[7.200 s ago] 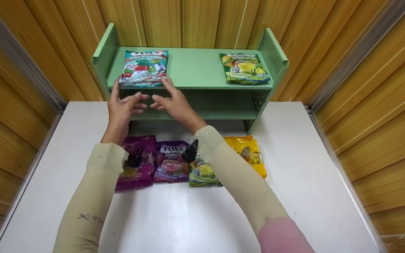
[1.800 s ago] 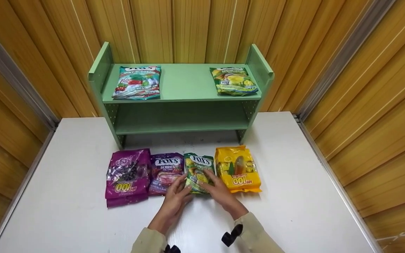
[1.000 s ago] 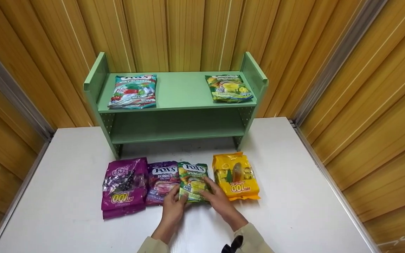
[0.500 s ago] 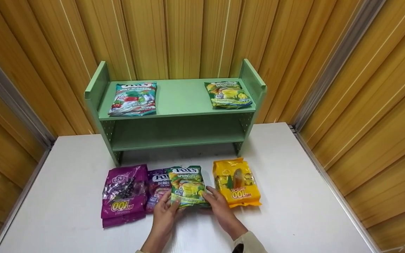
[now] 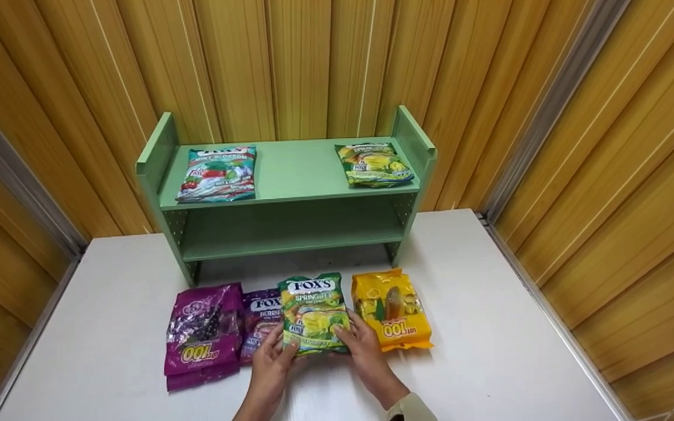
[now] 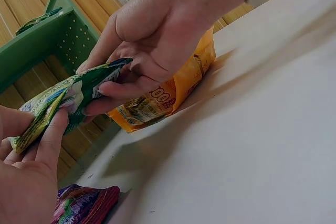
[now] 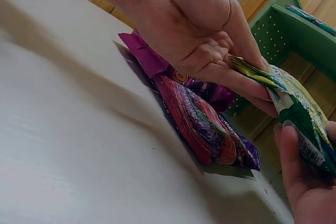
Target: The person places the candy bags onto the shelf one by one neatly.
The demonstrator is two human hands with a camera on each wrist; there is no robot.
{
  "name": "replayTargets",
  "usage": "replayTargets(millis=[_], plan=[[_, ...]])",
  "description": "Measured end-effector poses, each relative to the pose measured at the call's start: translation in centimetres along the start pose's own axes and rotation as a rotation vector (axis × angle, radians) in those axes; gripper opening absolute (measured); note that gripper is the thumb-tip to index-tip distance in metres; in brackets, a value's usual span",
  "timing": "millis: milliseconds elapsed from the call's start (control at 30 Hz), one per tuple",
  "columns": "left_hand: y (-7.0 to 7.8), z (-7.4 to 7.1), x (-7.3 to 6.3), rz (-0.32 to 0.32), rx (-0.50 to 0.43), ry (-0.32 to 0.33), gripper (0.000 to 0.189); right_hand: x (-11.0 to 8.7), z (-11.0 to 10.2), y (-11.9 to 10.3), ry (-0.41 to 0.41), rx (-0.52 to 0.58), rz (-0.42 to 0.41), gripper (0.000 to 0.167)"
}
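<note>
My left hand and right hand hold a green and yellow Fox's Spring Tea candy bag by its lower sides, thumbs on its front. Both wrist views show it raised above the table, with fingers behind it. A purple Fox's Berries bag lies left of it, partly covered by it in the head view. To the right lies a yellow Lot 100 candy bag, and at far left a purple Lot 100 bag.
Behind the row stands a green two-tier shelf. Its top carries a teal Fox's Mint Blossom bag at left and another green Fox's bag at right. Wood-patterned walls surround the white table.
My hands have moved from the Mint Blossom bag on the shelf to the green bag in the table row. They have lifted it and drawn it slightly left. The head view has tilted upward.
</note>
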State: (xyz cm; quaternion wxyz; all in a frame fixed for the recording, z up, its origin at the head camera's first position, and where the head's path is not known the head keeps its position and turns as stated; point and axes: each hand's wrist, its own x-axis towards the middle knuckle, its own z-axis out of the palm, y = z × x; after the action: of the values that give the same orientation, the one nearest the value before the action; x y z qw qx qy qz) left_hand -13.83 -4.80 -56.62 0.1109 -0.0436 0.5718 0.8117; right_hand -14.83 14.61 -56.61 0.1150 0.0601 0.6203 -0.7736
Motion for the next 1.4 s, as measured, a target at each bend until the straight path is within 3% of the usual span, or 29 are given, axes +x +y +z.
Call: replayTargets(millis=[433, 667, 967, 1233, 1400], plan=[[0.3, 0.4, -0.4, 0.017, 0.03, 0.057, 0.067, -0.2, 0.7, -0.3, 0.06, -0.08, -0.108, 0.078], [0.6, 0.5, -0.7, 0.053, 0.07, 0.063, 0.069, -0.4, 0.6, -0.7, 0.009, -0.076, -0.159, 0.074], [1.1, 0.7, -0.7, 0.086, 0.057, 0.114, 0.067, -0.6, 0.6, -1.3, -0.04, -0.032, -0.124, 0.075], [1.3, 0.8, -0.6, 0.113, 0.089, 0.12, 0.064, -0.5, 0.9, -1.1, 0.021, -0.033, -0.181, 0.071], [1.3, 1.1, -0.6, 0.13, 0.09, 0.11, 0.063, -0.6, 0.8, -1.3, 0.063, -0.058, -0.169, 0.072]])
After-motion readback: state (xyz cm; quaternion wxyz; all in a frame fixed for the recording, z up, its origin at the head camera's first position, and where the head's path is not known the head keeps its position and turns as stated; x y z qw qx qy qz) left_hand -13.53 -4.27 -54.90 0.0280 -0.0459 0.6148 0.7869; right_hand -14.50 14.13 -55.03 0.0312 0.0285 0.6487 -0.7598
